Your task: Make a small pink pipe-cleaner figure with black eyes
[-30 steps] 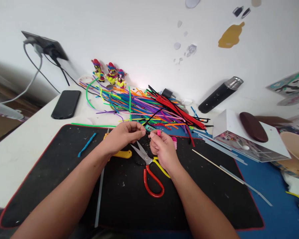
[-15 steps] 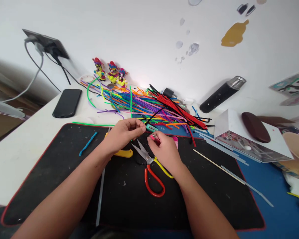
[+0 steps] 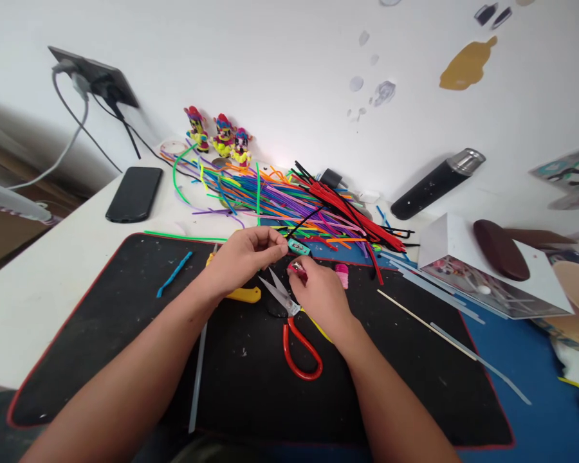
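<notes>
My left hand (image 3: 251, 257) is closed, thumb against forefinger in a pinch; whatever it holds is too small to make out. Facing it, my right hand (image 3: 321, 289) grips a small pink-red piece (image 3: 296, 266) with a shiny bit on it. Below and between the hands lie scissors (image 3: 289, 307), blades apart, with one red and one yellow handle partly covered by my right hand. A yellow-handled tool (image 3: 245, 294) shows from under my left wrist. Just beyond the fingertips sits a small teal packet (image 3: 298, 247). A pink fuzzy piece (image 3: 342, 275) lies right of my right hand.
Behind the black mat (image 3: 139, 334) lies a heap of coloured pipe cleaners (image 3: 280, 199). Small figurines (image 3: 223, 134) and a phone (image 3: 134, 194) are at left. A black flask (image 3: 431, 186), a white box (image 3: 492, 283) and translucent sticks (image 3: 434, 286) are at right.
The camera view has shifted slightly, so the scene sits a little to the right. My right hand has turned a little and shows more of the shiny bit; my left stays pinched.
</notes>
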The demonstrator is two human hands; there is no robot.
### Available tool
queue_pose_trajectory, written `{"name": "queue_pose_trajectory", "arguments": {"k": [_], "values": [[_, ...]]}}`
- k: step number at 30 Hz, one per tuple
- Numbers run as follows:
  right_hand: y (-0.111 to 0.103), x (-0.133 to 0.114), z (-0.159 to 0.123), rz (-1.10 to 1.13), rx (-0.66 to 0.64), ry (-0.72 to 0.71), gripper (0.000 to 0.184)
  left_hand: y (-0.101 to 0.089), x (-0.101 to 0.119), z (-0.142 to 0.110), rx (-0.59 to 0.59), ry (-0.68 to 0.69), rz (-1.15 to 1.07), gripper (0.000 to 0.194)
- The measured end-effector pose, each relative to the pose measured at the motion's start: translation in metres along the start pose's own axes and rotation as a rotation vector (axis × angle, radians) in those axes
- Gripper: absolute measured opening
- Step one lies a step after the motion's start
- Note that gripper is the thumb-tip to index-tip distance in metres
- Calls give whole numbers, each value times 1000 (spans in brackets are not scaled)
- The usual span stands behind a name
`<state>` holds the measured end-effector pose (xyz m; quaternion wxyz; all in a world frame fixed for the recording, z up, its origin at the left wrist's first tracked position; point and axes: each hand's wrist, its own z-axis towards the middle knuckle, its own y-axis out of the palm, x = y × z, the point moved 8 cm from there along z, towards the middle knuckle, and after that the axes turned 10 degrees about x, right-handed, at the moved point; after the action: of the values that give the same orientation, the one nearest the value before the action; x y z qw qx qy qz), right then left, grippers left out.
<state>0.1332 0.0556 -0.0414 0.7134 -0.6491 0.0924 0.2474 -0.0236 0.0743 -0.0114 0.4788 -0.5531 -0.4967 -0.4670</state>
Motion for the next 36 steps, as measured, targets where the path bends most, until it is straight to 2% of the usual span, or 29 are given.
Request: {"name": "queue_pose_trajectory", "arguments": {"k": [5, 11, 19, 24, 36], "values": [[-9, 8, 3, 263, 86, 88, 16, 0, 1, 0, 7, 14, 7, 29], [-22, 14, 8, 583, 189, 176, 23, 0, 0, 0, -11, 32, -5, 31], [-14, 20, 6, 853, 145, 290, 27, 2, 0, -1, -33, 48, 24, 24], [-10, 15, 5, 927, 108, 290, 31, 3, -1, -1, -38, 36, 35, 25], [-4, 8, 0, 929, 89, 254, 34, 6, -1, -1, -42, 20, 86, 26]]}}
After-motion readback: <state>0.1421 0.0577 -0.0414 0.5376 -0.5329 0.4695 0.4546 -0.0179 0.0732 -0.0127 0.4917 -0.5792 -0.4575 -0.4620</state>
